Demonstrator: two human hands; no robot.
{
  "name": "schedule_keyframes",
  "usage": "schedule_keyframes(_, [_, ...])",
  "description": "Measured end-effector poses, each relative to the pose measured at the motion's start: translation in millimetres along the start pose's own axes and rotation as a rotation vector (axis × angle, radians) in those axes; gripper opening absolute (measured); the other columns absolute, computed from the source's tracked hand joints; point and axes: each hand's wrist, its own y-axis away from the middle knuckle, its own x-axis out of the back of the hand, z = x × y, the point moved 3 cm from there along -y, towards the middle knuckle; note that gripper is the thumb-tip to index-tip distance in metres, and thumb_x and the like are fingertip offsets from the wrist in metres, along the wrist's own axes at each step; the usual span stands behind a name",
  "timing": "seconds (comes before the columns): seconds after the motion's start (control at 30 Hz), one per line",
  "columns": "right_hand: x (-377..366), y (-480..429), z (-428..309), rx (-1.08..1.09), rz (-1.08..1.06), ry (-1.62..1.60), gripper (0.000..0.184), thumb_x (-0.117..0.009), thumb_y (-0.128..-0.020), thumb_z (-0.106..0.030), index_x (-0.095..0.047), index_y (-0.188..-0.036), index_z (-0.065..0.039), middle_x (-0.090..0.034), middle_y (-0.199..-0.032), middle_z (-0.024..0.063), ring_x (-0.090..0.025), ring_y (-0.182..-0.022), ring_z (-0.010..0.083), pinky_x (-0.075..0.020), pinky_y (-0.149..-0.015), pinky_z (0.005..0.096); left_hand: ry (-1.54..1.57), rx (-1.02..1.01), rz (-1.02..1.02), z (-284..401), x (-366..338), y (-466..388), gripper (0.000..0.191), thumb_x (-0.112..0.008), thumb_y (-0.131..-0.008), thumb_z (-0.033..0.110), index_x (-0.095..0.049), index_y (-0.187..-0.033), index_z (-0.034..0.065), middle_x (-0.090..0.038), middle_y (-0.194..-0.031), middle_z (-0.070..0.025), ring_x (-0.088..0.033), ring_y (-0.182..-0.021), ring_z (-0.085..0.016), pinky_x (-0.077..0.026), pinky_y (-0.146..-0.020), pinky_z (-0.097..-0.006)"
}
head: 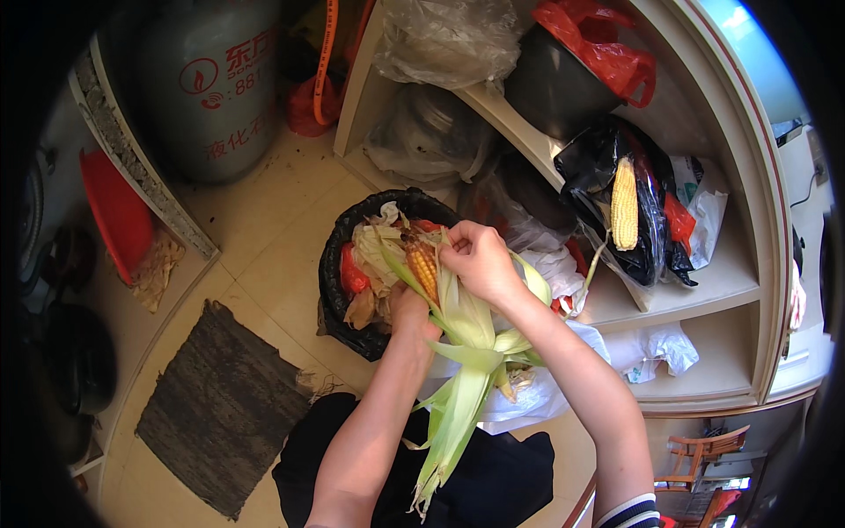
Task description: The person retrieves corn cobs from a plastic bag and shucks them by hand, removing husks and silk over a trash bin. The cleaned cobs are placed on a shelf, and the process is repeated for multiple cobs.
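An ear of corn (422, 269) with yellow-orange kernels and a browned tip lies partly bared over a bin lined with a black bag (333, 277). My left hand (410, 313) holds it low, fingers partly hidden behind the ear. Beside the ear, my right hand (480, 259) pinches the pale husk (462, 303) between thumb and fingers. Long green husk leaves (455, 422) hang down toward my lap. Husks and red plastic fill the bin. Below my right forearm is a white plastic bag (548, 396) with corn husk and silk in it.
A husked ear of corn (624, 204) rests on a black plastic bag (584, 158) on the shelf at right. A dark pot (554, 82) stands above. At left are a gas cylinder (218, 99), a red basin (119, 211) and a dark floor mat (224, 409).
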Motion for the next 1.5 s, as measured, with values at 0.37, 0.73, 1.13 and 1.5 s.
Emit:
schedule_keyframes(0.37, [2.4, 12.3, 35.1, -0.343, 0.061, -0.476, 0.017, -0.06, -0.08, -0.009, -0.058, -0.087, 0.006, -0.059, -0.065, 0.0063, -0.055, -0.054, 0.0162, -0.0453, -0.054, 0.0305, 0.117, 0.039, 0.007, 3.5, 7.0, -19.3, 0.033, -0.049, -0.091, 0.004, -0.043, -0.123, 0.0077, -0.055, -0.114, -0.0104, -0.06, -0.098, -0.025, -0.055, -0.082, -0.041])
schedule_keyframes(0.73, [-8.2, 4.9, 4.2, -0.426, -0.276, -0.681, 0.019, -0.064, -0.084, -0.017, -0.061, -0.087, 0.002, -0.062, -0.083, 0.0066, -0.056, -0.075, 0.0108, -0.0461, -0.069, 0.0253, 0.091, 0.09, -0.099, 11.3, -9.1, -3.7, 0.03, -0.04, -0.097, 0.021, -0.049, -0.12, 0.0046, -0.057, -0.115, -0.0094, -0.058, -0.103, -0.021, -0.05, -0.087, -0.0347])
schedule_keyframes(1.13, [-12.6, 1.4, 19.5, -0.247, 0.257, -0.439, 0.011, -0.056, -0.089, -0.009, -0.056, -0.085, 0.002, -0.064, -0.087, 0.0082, -0.055, -0.079, 0.0112, -0.043, -0.072, 0.0253, 0.219, 0.12, -0.252, 16.1, -15.5, 2.2, 0.043, -0.046, -0.094, 0.04, -0.053, -0.12, 0.0063, -0.057, -0.119, -0.0085, -0.056, -0.105, -0.023, -0.046, -0.092, -0.0378])
schedule_keyframes(1.5, [-20.4, 3.3, 3.2, -0.065, 0.492, -0.633, 0.014, -0.052, -0.093, -0.011, -0.046, -0.083, -0.002, -0.056, -0.076, 0.0079, -0.053, -0.072, 0.0123, -0.0426, -0.068, 0.026, 0.081, 0.018, -0.356, 3.3, -18.1, -21.2, 0.057, -0.065, -0.086, 0.025, -0.037, -0.131, 0.0048, -0.056, -0.111, -0.0096, -0.055, -0.102, -0.019, -0.048, -0.085, -0.0315])
